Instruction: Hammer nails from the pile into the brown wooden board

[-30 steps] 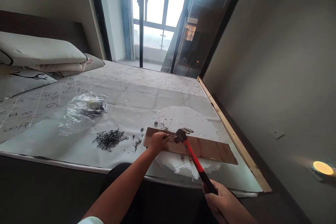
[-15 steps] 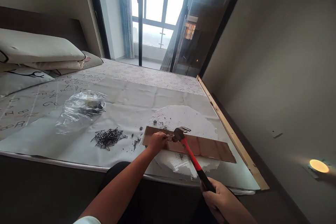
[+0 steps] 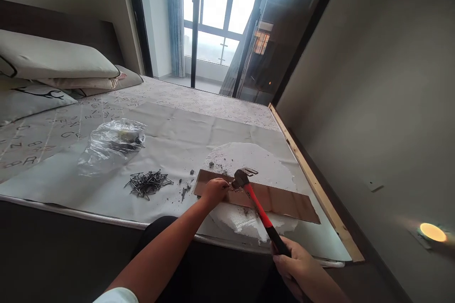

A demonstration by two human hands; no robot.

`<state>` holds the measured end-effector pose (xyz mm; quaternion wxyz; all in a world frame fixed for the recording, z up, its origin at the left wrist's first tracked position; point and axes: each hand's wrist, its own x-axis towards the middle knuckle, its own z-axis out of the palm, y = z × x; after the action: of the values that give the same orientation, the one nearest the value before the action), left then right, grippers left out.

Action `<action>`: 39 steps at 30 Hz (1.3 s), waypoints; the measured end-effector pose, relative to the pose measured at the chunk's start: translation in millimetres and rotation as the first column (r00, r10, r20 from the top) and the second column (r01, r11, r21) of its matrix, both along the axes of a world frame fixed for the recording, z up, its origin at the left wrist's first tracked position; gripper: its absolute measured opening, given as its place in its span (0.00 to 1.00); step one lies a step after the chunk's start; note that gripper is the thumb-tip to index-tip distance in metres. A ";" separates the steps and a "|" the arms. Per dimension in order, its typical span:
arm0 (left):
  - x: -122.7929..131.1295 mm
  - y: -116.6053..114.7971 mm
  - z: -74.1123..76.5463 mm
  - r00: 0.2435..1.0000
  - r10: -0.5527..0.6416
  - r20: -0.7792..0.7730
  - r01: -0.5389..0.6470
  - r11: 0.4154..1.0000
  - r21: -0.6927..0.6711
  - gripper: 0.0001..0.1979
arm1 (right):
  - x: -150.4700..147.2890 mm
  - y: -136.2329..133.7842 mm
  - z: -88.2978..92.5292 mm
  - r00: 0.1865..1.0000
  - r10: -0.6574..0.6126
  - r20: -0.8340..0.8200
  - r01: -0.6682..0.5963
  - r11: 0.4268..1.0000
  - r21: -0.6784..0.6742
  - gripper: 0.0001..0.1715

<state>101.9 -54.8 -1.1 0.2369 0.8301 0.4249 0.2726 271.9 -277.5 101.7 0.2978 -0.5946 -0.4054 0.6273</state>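
Observation:
My right hand [image 3: 293, 265] is wrapped round the black grip of a claw hammer [image 3: 261, 208] with a red shaft. The hammer's head is just right of my left hand's fingertips, over a brown board [image 3: 284, 201]. On the left part of that board my left hand [image 3: 215, 190] is closed, its fingertips pinching something too small to make out. Under the board lies a white foam piece [image 3: 256, 161] with a ragged edge. A heap of nails [image 3: 149, 183] rests left of my left hand, and dark crumbs are scattered between.
A clear plastic bag [image 3: 113, 144] with dark items inside lies behind the nails. Pillows [image 3: 57, 61] are stacked at the far left of the mattress. A wooden strip [image 3: 316, 184] runs along the right edge, near the wall. Grey sheeting [image 3: 177, 137] covers part of the mattress.
The view has shifted slightly. The hammer head is a little closer to my left fingertips; both hands keep their holds.

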 end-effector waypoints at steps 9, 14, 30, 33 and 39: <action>0.5 -2.2 0.4 1.000 0.023 -0.015 -0.023 1.000 -0.006 0.05 | -3.9 14.5 -2.6 0.995 0.005 0.095 -0.007 1.000 0.024 0.07; -0.3 -2.9 -1.6 1.000 0.007 -0.006 -0.007 1.000 0.001 0.07 | -7.6 16.2 6.1 0.989 -0.024 0.149 0.012 0.997 0.078 0.06; -2.2 -2.6 -4.6 1.000 0.006 -0.005 -0.006 1.000 -0.015 0.07 | -9.6 16.2 1.1 0.989 -0.088 0.119 0.075 0.991 0.108 0.10; -2.1 -2.8 -5.1 1.000 0.010 -0.028 -0.010 1.000 -0.010 0.08 | -14.7 16.0 -4.3 0.988 -0.027 0.152 0.020 0.999 0.041 0.07; -1.1 -2.5 -6.1 0.995 0.025 -0.094 -0.022 0.999 0.034 0.08 | -14.2 11.8 2.5 0.984 -0.066 0.165 0.046 0.991 0.124 0.08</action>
<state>100.8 -57.2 -7.2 0.1995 0.8407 0.4409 0.2430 257.7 -265.8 104.2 0.3152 -0.6379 -0.4492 0.5403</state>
